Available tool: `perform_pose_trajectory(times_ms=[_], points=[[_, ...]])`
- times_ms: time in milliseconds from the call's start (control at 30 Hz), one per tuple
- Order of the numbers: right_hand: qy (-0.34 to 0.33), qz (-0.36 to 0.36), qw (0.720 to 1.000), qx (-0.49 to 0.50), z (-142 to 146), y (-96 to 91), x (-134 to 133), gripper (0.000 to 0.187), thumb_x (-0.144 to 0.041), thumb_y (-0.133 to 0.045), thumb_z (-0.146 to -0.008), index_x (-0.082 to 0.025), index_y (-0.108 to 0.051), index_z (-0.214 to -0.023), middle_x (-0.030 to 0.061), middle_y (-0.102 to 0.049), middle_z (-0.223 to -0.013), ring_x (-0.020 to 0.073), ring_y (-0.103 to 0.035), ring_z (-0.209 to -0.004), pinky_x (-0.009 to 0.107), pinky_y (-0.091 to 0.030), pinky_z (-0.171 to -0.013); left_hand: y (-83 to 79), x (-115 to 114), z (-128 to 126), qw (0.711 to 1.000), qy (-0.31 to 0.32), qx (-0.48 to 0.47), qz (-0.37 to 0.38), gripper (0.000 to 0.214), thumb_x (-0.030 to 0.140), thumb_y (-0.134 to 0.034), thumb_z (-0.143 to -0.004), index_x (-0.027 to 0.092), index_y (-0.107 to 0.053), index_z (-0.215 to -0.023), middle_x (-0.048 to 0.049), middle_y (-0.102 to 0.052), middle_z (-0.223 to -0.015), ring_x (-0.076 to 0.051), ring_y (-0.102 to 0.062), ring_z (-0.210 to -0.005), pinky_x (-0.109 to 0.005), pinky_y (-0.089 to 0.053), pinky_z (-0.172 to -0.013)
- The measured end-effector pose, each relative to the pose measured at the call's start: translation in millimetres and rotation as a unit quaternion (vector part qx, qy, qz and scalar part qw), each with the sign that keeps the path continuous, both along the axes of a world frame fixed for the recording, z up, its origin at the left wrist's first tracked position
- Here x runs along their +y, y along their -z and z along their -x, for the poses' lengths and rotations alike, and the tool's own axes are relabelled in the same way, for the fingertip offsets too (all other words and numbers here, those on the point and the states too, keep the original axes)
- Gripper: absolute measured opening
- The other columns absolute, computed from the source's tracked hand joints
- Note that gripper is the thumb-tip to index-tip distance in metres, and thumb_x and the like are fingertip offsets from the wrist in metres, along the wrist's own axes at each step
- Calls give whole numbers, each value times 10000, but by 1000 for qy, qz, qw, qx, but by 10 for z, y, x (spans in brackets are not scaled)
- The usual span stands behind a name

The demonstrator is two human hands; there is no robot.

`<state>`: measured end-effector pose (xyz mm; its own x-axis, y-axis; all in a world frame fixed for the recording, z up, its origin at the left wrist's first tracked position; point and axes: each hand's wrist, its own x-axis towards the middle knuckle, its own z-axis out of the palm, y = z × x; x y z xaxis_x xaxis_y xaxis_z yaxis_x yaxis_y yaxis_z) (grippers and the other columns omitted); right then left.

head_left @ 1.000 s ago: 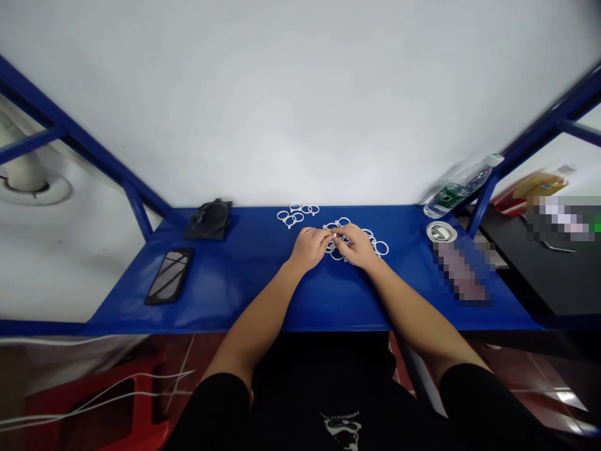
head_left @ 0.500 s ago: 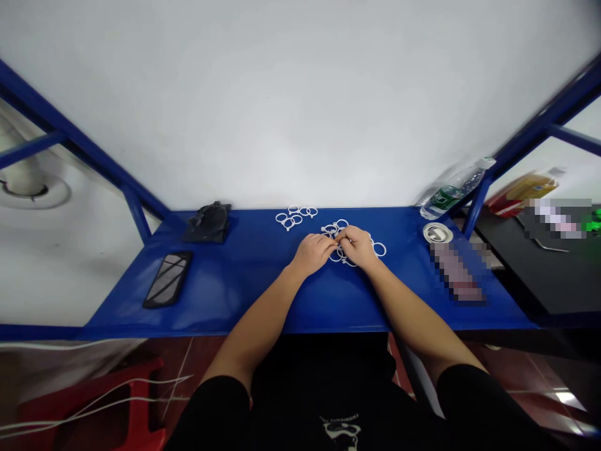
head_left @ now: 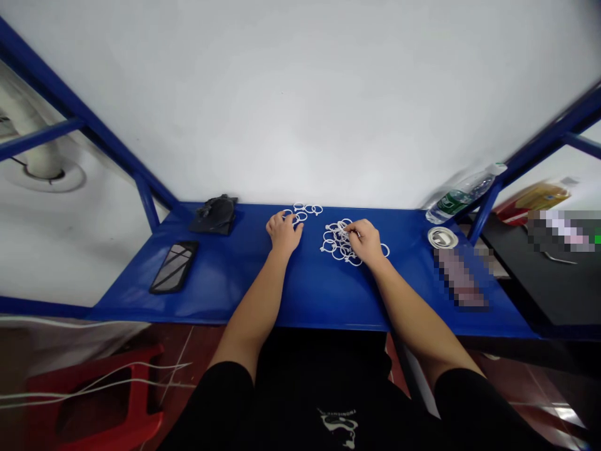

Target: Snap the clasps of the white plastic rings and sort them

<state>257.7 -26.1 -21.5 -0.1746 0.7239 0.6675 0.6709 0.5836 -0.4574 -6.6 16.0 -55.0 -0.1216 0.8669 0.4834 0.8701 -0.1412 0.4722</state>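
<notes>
Two groups of white plastic rings lie on the blue table (head_left: 244, 282). My left hand (head_left: 283, 232) rests at the smaller group of rings (head_left: 307, 210) near the back edge, fingers spread on the nearest ring. My right hand (head_left: 365, 241) sits on the larger pile of rings (head_left: 335, 241) in the middle, fingertips pinched on a ring at the pile's top.
A black phone (head_left: 173, 267) lies at the left, a dark pouch (head_left: 216, 214) behind it. At the right stand a plastic water bottle (head_left: 462, 193) and a small round tin (head_left: 442, 237). A red stool (head_left: 94, 407) sits below left. The white wall is right behind the table.
My left hand has left the middle pile and moved left and back to the smaller group of rings. My right hand stays on the pile.
</notes>
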Motion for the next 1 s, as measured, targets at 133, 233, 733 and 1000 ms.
perform_pose_trajectory(times_ms=[133, 233, 733, 1000], points=[[-3, -8, 1000, -9, 0, -11, 1, 275, -97, -492, -863, -234, -720, -931, 64, -745, -906, 265, -662, -918, 438, -537, -872, 46, 25, 61, 997, -10, 24, 69, 209, 336, -749, -885, 230, -748, -1065, -172, -582, -1428, -402, -469, -1360, -633, -354, -1135], [0, -15, 1000, -8, 12, -14, 5, 298, -119, -490, -897, -231, -728, -1035, 72, -768, -1019, 267, -676, -992, 453, -543, -924, -5, 5, 28, 997, -3, 28, 73, 88, 308, -728, -900, 233, -746, -942, -136, -588, -1445, -375, -467, -1379, -587, -345, -1152], [-121, 8, 992, -39, 389, 55, -140, 525, -137, -429, -959, -217, -520, -1470, 141, -689, -1274, 282, -652, -1138, 497, -541, -991, -191, -430, -521, 943, 314, -14, -105, 192, 260, -555, -1017, 204, -697, -902, -47, -724, -841, -212, -624, -834, -365, -451, -820], [-128, 26, 972, -197, 385, 56, -149, 617, -168, -454, -949, -87, -420, -1559, 214, -694, -1301, 325, -662, -1132, 508, -522, -977, -149, -369, -448, 949, 294, -89, -65, 241, 186, -700, -858, 207, -607, -637, 9, -585, -626, -157, -554, -661, -289, -441, -658]])
